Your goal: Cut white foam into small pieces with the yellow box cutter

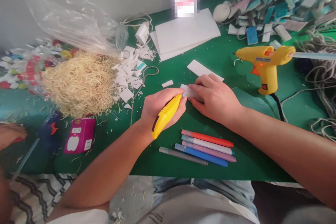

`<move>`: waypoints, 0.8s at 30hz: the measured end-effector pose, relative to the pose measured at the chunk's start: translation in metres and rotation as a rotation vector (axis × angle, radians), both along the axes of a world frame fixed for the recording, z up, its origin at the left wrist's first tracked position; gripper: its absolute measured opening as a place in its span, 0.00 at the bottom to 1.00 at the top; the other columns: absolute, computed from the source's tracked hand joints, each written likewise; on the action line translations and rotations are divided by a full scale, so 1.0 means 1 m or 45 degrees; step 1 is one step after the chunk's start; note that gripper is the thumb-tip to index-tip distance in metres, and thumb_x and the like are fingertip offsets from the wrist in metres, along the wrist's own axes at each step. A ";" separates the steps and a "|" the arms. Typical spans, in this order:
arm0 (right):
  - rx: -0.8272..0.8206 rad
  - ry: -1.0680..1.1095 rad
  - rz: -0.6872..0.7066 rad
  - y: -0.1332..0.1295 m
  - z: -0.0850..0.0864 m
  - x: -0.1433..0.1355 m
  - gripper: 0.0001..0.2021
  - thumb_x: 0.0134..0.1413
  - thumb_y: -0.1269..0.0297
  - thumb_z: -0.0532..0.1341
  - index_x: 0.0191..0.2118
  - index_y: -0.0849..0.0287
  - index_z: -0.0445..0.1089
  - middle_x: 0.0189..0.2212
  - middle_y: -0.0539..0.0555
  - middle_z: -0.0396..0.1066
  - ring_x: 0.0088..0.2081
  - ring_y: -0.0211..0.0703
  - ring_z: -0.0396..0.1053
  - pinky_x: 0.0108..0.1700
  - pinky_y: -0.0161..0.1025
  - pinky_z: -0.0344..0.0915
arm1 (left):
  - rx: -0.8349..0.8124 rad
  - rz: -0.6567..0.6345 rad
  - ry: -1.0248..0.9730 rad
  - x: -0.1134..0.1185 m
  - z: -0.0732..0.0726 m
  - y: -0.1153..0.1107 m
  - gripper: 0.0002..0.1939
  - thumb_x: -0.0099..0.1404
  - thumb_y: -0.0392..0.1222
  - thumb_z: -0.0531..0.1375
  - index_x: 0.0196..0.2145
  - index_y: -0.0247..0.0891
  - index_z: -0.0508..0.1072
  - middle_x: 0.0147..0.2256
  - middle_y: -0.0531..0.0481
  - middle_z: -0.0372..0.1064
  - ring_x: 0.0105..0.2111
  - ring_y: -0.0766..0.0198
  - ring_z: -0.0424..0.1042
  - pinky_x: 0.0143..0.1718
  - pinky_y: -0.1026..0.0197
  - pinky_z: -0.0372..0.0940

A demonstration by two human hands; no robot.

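Observation:
My left hand (157,106) is closed around a yellow utility knife (168,113), its front end at a small white foam strip (191,92). The blade itself is hidden by my fingers. My right hand (214,96) grips that strip with bent fingers and holds it against the table; part of it lies under the fingers. Just beyond my right fingertips lies a longer white foam strip (203,70). A small white offcut (167,83) rests beyond my left hand. Closer to me, several felt-tip pens, among them a red one (207,138) and a blue one (201,154), lie side by side.
A yellow glue gun (267,66) stands at right, its cord trailing toward me. White foam sheets (186,35) lie behind. Wood shavings (81,82), foam scraps (127,77) and a magenta power socket (80,135) occupy the left. Another person's hand (12,136) shows at the left edge.

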State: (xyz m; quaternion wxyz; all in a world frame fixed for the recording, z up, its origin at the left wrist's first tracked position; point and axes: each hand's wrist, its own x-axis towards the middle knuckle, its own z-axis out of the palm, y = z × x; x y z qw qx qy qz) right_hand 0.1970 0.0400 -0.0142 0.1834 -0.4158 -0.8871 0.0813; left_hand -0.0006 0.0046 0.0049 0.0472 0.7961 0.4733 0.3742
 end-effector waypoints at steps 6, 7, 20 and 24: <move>0.011 -0.012 0.012 -0.001 -0.001 -0.002 0.13 0.65 0.64 0.57 0.42 0.63 0.79 0.41 0.64 0.70 0.42 0.52 0.62 0.41 0.48 0.66 | 0.096 -0.022 0.042 0.000 0.000 0.002 0.06 0.66 0.35 0.61 0.37 0.38 0.79 0.33 0.51 0.83 0.30 0.64 0.81 0.35 0.66 0.75; 0.008 -0.008 0.010 -0.001 -0.001 -0.002 0.13 0.65 0.64 0.57 0.42 0.63 0.79 0.41 0.63 0.70 0.41 0.52 0.61 0.41 0.48 0.66 | 0.105 -0.028 0.038 0.000 0.000 0.002 0.06 0.66 0.35 0.61 0.36 0.38 0.79 0.33 0.51 0.83 0.30 0.64 0.81 0.35 0.66 0.75; 0.062 0.169 -0.006 0.000 0.000 0.001 0.13 0.62 0.64 0.60 0.47 0.62 0.79 0.46 0.65 0.75 0.45 0.56 0.70 0.47 0.53 0.71 | -0.104 0.230 -0.199 -0.010 0.009 -0.005 0.12 0.70 0.46 0.64 0.49 0.42 0.80 0.42 0.51 0.82 0.31 0.65 0.80 0.38 0.65 0.76; 0.119 0.327 0.067 -0.002 0.003 0.002 0.15 0.65 0.65 0.58 0.52 0.62 0.77 0.48 0.63 0.78 0.48 0.53 0.75 0.49 0.49 0.73 | -0.180 0.242 -0.361 -0.012 -0.004 0.003 0.13 0.70 0.50 0.64 0.48 0.42 0.79 0.42 0.51 0.81 0.30 0.66 0.79 0.35 0.65 0.76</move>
